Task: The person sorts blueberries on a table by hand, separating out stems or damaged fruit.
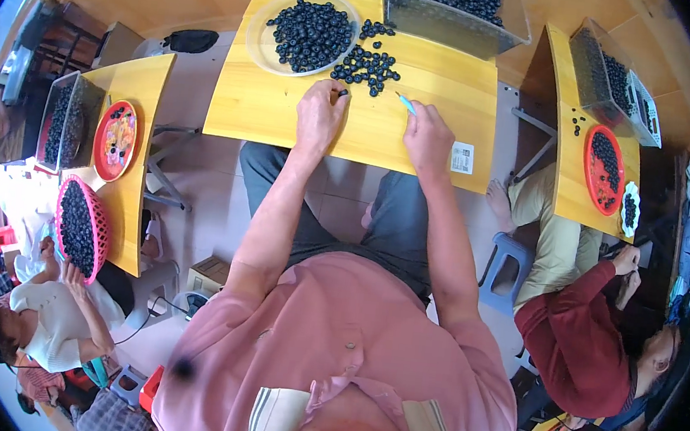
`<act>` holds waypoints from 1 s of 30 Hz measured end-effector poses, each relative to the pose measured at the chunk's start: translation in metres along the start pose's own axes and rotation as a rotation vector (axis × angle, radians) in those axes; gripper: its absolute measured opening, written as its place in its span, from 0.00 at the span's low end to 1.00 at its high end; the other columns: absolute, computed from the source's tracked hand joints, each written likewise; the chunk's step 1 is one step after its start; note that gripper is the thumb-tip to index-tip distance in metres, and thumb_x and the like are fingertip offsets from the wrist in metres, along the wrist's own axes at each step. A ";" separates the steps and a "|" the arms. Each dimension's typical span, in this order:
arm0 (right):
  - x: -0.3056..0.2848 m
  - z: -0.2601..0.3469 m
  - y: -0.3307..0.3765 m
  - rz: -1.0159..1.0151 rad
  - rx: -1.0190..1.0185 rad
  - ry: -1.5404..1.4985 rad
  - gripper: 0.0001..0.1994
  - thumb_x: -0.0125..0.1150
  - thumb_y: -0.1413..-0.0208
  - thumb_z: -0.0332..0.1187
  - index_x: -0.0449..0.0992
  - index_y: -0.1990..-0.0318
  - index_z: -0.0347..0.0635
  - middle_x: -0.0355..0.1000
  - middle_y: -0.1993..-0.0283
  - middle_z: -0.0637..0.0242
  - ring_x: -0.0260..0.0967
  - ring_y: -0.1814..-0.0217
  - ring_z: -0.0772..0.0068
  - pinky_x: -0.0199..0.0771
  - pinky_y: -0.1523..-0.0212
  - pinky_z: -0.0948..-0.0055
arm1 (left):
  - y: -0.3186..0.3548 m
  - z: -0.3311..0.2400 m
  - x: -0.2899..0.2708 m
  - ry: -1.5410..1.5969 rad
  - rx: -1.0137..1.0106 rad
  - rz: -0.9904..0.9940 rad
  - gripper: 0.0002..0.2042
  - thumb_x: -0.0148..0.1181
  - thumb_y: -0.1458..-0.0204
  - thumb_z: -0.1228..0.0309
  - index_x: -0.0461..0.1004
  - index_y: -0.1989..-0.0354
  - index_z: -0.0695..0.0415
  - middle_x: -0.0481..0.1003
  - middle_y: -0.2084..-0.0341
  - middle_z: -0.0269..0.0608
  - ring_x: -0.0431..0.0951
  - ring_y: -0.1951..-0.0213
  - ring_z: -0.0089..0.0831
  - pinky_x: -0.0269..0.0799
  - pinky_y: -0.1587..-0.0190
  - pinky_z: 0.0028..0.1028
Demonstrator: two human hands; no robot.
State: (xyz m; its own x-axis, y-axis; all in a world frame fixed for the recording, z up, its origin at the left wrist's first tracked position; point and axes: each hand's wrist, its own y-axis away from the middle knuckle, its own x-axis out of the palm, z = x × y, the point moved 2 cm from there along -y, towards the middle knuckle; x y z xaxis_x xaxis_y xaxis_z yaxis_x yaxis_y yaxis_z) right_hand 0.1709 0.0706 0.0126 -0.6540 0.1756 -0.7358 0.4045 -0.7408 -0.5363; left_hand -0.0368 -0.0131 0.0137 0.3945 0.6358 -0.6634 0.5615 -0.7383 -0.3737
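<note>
Where the left hand [319,119] curls, fingertips pinch a dark bead [343,92].

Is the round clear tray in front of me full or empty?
Partly full: dark round pieces are heaped over most of the round clear tray, while a bare strip shows along its left edge.

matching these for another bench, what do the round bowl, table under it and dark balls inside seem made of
Round bowl: likely clear, shiny plastic; yellow table shows through its wall. Table: smooth wood or wood-look laminate; grain streaks show. Dark balls: glossy, with highlights; glass, plastic or seed, unclear.
</note>
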 end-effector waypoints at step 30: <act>-0.009 0.002 -0.004 0.015 -0.245 0.072 0.09 0.63 0.45 0.26 0.81 0.56 0.44 0.68 0.71 0.66 0.75 0.69 0.63 0.77 0.70 0.62 | 0.010 -0.038 0.049 0.718 -0.142 0.208 0.16 0.70 0.47 0.84 0.79 0.49 0.64 0.79 0.66 0.32 0.75 0.66 0.17 0.76 0.60 0.20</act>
State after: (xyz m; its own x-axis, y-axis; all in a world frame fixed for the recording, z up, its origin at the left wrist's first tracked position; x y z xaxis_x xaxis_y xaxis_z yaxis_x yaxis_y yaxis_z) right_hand 0.1735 0.0702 0.0221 -0.6030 0.2185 -0.7672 0.5620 -0.5662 -0.6029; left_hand 0.0160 0.0198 0.0022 0.8518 0.5126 -0.1078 0.4927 -0.8539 -0.1676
